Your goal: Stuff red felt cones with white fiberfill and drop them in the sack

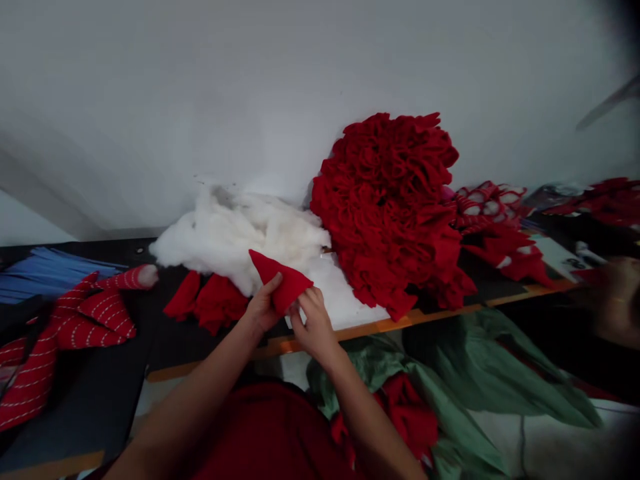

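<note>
Red cloth cone [281, 281] sits just below and left of the frame's centre, left hand [265, 307] gripping its side, right hand [314, 325] holding its lower right edge; light, even pressure should prevent crumpling.

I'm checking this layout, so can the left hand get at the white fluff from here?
Probably yes: the white fluff lies just beyond the left hand, and nothing seems to block it, though the red cloth piece occupies its grip.
</note>
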`<state>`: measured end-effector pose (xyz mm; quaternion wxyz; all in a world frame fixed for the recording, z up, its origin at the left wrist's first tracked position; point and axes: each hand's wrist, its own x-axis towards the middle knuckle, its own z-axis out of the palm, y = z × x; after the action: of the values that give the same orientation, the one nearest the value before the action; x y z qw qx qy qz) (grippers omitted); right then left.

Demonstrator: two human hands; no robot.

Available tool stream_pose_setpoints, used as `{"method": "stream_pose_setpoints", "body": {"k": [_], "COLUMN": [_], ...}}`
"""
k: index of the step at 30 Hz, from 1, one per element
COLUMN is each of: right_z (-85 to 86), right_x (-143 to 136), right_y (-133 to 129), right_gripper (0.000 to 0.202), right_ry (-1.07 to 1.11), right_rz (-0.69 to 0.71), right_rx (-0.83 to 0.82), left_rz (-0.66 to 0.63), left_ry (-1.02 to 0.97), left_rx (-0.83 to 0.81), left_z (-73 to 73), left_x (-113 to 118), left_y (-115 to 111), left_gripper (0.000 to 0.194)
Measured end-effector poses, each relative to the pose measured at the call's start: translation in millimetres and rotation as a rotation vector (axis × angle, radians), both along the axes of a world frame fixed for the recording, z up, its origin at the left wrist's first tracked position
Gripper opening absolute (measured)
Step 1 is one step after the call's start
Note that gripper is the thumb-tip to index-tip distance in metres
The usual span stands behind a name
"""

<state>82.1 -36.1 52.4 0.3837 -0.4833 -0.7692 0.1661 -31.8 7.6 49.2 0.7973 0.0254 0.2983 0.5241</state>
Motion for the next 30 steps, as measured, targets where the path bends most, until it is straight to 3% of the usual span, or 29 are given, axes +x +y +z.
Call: {"method": "stream_pose_setpoints", "body": {"k": [5, 12, 16, 20, 25, 28, 30], "right_z": [-4.2, 0.0, 3.9, -2.4, -14.3, -9.4, -1.9], "right_x": [-2.1, -17.9, -26.0, -25.3, -24.5, -38.0, -49.5], "right_y": [-8.1, 4.1, 6.4, 7.7, 24.4, 40.7, 51.3], "right_gripper": [0.033, 0.026, 0.025, 0.024, 0.027, 0.038, 0.031], "right_ry": [0.222, 0.14, 0.129, 0.242, 0.465, 0.489, 0.459], "right_rz": [-0.122, -0.142, -0.042, -0.013, -0.146, -0.064, 0.011], "right_rx": [0.066, 0.123, 0.153, 0.117, -0.097, -0.164, -0.137], "left_rz": [0.062, -0.006, 0.077, 0.13, 0.373, 0.336, 0.28], "left_ry": [-0.086, -0.182, -0.178, -0.166, -0.036, -0.044, -0.065], "left_rx": [-0.039, -0.074, -0.113, -0.094, -0.072, -0.05, -0.016], "left_z": [3.4, 10.5, 14.6, 18.4, 19.1, 15.1, 9.8], "left_x": [-8.9, -1.4, -5.9, -22.3, -50.6, -60.5, -63.5], "left_y": [9.3, 0.4, -2.0, -2.3, 0.5, 1.5, 1.4], "left_gripper": [0.021, 0.025, 0.024, 0.025, 0.017, 0.021, 0.022]}}
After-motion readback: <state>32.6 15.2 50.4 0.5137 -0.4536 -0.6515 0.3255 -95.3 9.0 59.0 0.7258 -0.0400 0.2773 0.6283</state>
